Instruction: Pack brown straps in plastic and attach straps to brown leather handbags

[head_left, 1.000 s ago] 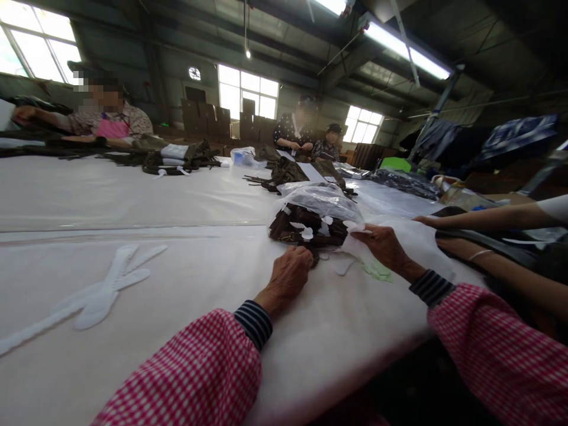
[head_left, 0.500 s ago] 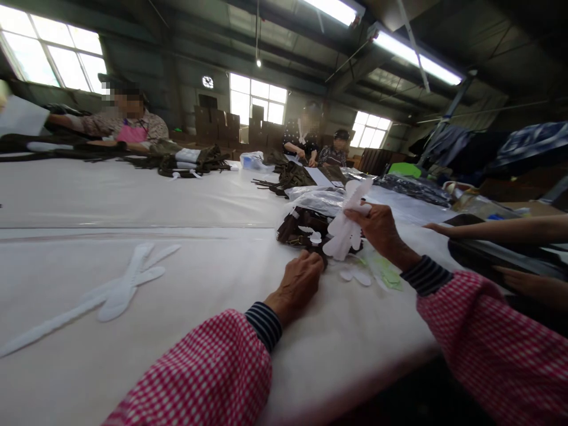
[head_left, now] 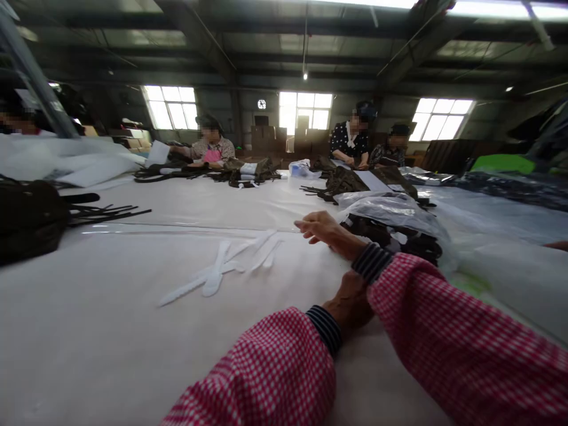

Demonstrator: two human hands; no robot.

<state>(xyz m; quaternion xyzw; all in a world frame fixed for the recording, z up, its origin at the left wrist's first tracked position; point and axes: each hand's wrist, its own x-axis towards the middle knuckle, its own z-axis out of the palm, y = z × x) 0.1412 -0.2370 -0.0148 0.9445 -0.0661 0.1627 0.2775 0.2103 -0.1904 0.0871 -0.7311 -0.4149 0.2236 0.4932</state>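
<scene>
1. Nearest: two red-checked sleeves, each ending in a dark striped cuff. The left sleeve (head_left: 266, 373) enters from the bottom edge; the right sleeve (head_left: 465, 337) crosses over it from the lower right.
2. Left hand (head_left: 350, 305) lies low on the white table (head_left: 89, 331), mostly hidden under the right forearm; whether its fingers are curled or flat, cannot tell.
3. Right hand (head_left: 322, 228) is stretched leftward above the table, fingers loosely spread and slightly bent, holding nothing. It hangs just right of the white cut-out pieces (head_left: 231, 266).
4. White cut-out pieces: one loose cluster of long narrow shapes fanned flat near the middle of the table; several overlap, exact count unclear. Wide bare cloth lies to their left and in front.
5. Just right of the right wrist: one clear plastic bag (head_left: 394, 210) over a heap of dark brown pieces (head_left: 399, 236), touching the table. A pale green scrap (head_left: 470, 284) lies near the right table edge.
6. Left edge: one dark bundle (head_left: 26, 219) with thin black straps (head_left: 110, 210) trailing rightward.
7. Mid table: a seam line (head_left: 177, 229) runs across; beyond it, open surface.
8. Far side: dark goods in two heaps (head_left: 248, 171) (head_left: 350, 180); three seated people (head_left: 210, 145) (head_left: 352, 139) (head_left: 393, 148), plus part of one person at the far left (head_left: 18, 121).
9. Back wall: three bright windows (head_left: 171, 106) (head_left: 304, 106) (head_left: 439, 115).
</scene>
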